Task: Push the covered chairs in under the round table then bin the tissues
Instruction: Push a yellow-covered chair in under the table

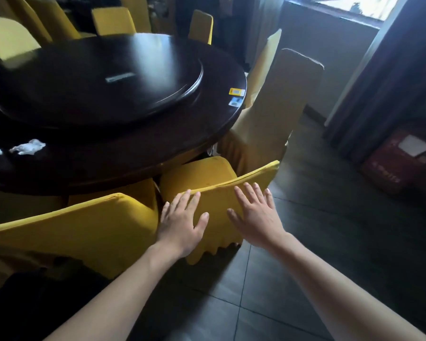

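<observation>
Left hand (182,223), right hand (255,215) flat, fingers spread, pressing yellow fabric-covered chair back (221,205); seat faces dark round wooden table (133,153). Crumpled white tissues (27,146) on rim. Stickers (236,92) unreadable.

Left hand (182,222): flat on the back of the yellow-covered chair (219,193) at lower centre, fingers spread and straight.
Right hand (255,212): flat on the same chair back, just right of the left hand, fingers straight.
Chair seat: front part under the edge of the round table (133,148).
Neighbouring chair (84,227): lower left, yellow cover, touching the first.
Pale-covered chair (278,107): centre right, at the table edge.
Tissues (27,146): crumpled, white, on the table, left edge of the frame.
Turntable (103,77): dark, round, on the tabletop.
</observation>
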